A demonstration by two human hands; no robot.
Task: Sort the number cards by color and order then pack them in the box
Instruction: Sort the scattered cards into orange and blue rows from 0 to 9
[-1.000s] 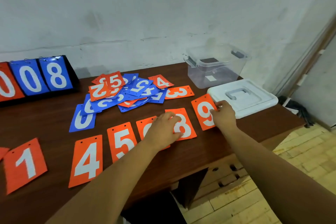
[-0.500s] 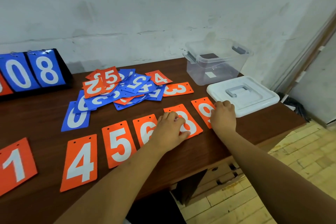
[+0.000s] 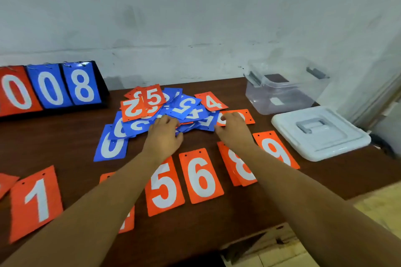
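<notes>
Pile [image 3: 184, 106] of number cards, half sorted

A dark wooden worktop [image 3: 65, 136] carried everything. Left of the pile and farther back stood a black scoreboard [image 3: 52, 89] showing an orange 0, a blue 0 and a blue 8. Right of the pile and slightly nearer lay a white lid [image 3: 319, 134], handle up. Right of the pile and farther back stood the clear box [image 3: 280, 102], uncovered. The pile itself was blue and orange cards heaped together, overlapping at all angles. Nearer than the pile ran a row of orange cards lying flat: 1 [image 3: 35, 201], a card mostly hidden under the left forearm, 5 [image 3: 165, 186], 6 [image 3: 200, 176], 8 [image 3: 238, 165] and 9 [image 3: 275, 149]. The left hand [image 3: 163, 136] met the pile's near edge, bent fingers on blue cards. The right hand [image 3: 233, 129], apart from it, covered an orange card [image 3: 247, 116] at the pile's right edge. Whether either hand pinched a card could not be told.
</notes>
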